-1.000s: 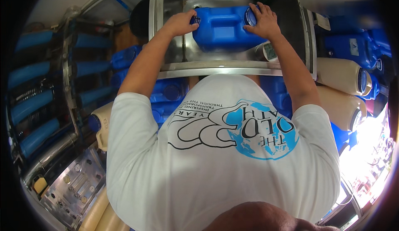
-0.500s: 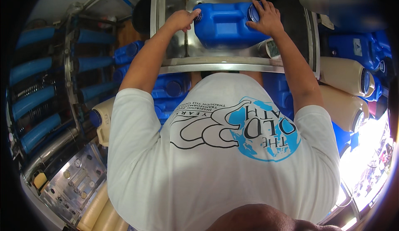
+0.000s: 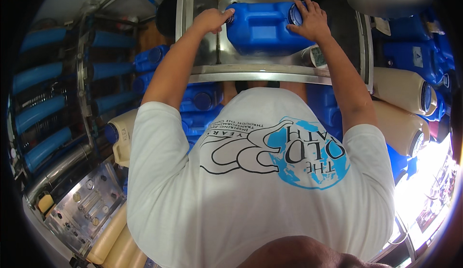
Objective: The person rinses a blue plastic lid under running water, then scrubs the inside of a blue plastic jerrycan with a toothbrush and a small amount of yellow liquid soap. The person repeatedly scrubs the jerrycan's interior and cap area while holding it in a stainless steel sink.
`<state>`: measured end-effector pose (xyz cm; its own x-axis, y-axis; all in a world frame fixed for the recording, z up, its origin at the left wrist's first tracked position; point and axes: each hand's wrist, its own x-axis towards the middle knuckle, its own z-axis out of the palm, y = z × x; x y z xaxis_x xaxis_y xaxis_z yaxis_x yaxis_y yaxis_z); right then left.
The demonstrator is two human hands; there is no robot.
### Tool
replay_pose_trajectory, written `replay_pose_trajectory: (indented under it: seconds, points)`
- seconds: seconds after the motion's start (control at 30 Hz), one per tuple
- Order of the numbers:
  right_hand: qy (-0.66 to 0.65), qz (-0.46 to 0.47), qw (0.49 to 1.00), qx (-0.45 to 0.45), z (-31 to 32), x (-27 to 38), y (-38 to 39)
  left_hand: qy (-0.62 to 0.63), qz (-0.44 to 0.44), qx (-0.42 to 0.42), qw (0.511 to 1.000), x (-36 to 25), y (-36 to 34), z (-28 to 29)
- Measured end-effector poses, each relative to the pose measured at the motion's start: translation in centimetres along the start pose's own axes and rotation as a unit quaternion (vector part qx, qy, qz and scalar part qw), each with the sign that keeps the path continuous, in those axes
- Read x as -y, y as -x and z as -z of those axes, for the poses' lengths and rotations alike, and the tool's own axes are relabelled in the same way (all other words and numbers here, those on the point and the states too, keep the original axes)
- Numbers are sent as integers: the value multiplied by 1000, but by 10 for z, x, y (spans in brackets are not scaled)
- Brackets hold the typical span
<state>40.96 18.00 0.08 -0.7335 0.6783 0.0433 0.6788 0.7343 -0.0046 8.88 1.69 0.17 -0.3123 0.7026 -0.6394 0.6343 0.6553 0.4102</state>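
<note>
A blue plastic jerrycan (image 3: pixel 265 27) lies on its side in a stainless steel sink (image 3: pixel 251 71). At its left end, my left hand (image 3: pixel 211 21) pinches a small dark cap (image 3: pixel 230 19) between thumb and fingers. My right hand (image 3: pixel 312 23) curls over the large round blue cap (image 3: pixel 294 15) at the right end, thumb on the near side and fingers on the far side. Just below my right hand, a pale cup-like container (image 3: pixel 316 55) stands close to the sink's near edge.
Beige jerrycans (image 3: pixel 398 90) and blue jerrycans (image 3: pixel 407 55) are stacked to the right. More blue ones (image 3: pixel 200 99) sit under the sink's near edge. On the left stand a rack of blue tubes (image 3: pixel 41 111) and a gauge panel (image 3: pixel 84 200).
The view has shifted slightly. Both hands keep their places on the jerrycan, which has not visibly moved in the sink.
</note>
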Motion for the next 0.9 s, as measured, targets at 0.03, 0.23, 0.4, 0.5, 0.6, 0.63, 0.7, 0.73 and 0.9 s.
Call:
replay_pose_trajectory:
  seconds: [0.03, 0.23, 0.4, 0.5, 0.6, 0.63, 0.7, 0.73, 0.9]
  points:
    - [-1, 2, 1000, -4, -1, 0, 0, -35, -61, -64, 995, 5, 4, -4]
    - [-3, -3, 1000, 5, -1, -2, 1, -83, -143, -102, 981, 0, 19, -4]
    - [8, -20, 999, 44, 7, 2, -2, -86, -318, -264, 906, 6, 22, -17]
    - [10, -26, 997, 70, 11, 5, -3, 77, -104, -74, 989, -7, 25, -5]
    - [9, -29, 995, 99, 20, 8, -6, 76, -12, -39, 996, 0, 13, -1]
    - [10, -29, 994, 108, 22, 9, -7, 32, -121, -115, 985, 7, 14, -8]
    - [-1, -20, 993, 114, 22, 4, -10, -60, -335, -253, 906, 13, 21, -22]
    - [-6, -16, 993, 116, 21, 2, -12, -15, -263, -195, 945, 14, 18, -17]
    - [-28, -20, 992, 125, 16, -3, -17, 187, 58, -65, 979, -3, 15, -9]
